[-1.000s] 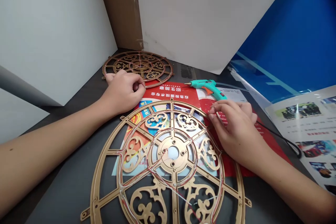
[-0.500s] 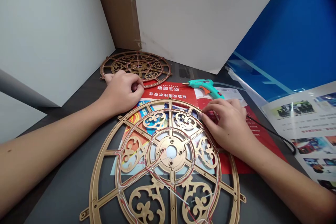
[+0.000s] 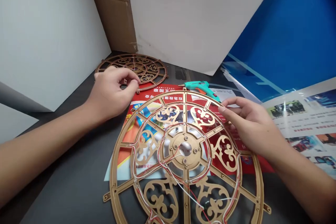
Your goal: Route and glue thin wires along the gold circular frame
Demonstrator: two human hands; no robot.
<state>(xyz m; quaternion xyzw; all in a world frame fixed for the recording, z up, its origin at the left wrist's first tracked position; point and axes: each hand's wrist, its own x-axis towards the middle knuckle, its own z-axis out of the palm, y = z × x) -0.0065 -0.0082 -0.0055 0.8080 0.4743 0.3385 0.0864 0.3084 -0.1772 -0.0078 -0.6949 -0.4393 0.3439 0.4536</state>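
Note:
A round gold openwork frame [image 3: 173, 140] with scroll ornaments lies before me, with red and white wires [image 3: 181, 182] running round its inner rings and loose across its lower middle. My right hand [image 3: 249, 122] grips the frame's outer rim at the upper right, thumb on top and fingers partly hidden. My left hand [image 3: 111, 92] is closed in a pinch, thumb against forefinger, beyond the frame's upper left rim. Whatever it may hold is too small to see. Just past it lies a second, darker openwork frame [image 3: 157, 67], partly covered by that hand.
A teal glue gun [image 3: 201, 86] rests behind the near frame's far rim, on red printed sheets [image 3: 147, 94]. White panels [image 3: 178, 17] and a brown cardboard piece [image 3: 112, 17] stand behind. Printed sheets [image 3: 309, 119] and a blue surface [image 3: 283, 42] are on the right.
The near frame has shifted right with my right hand, and its far rim now overlaps the glue gun in view. My left hand has moved slightly left and stays pinched.

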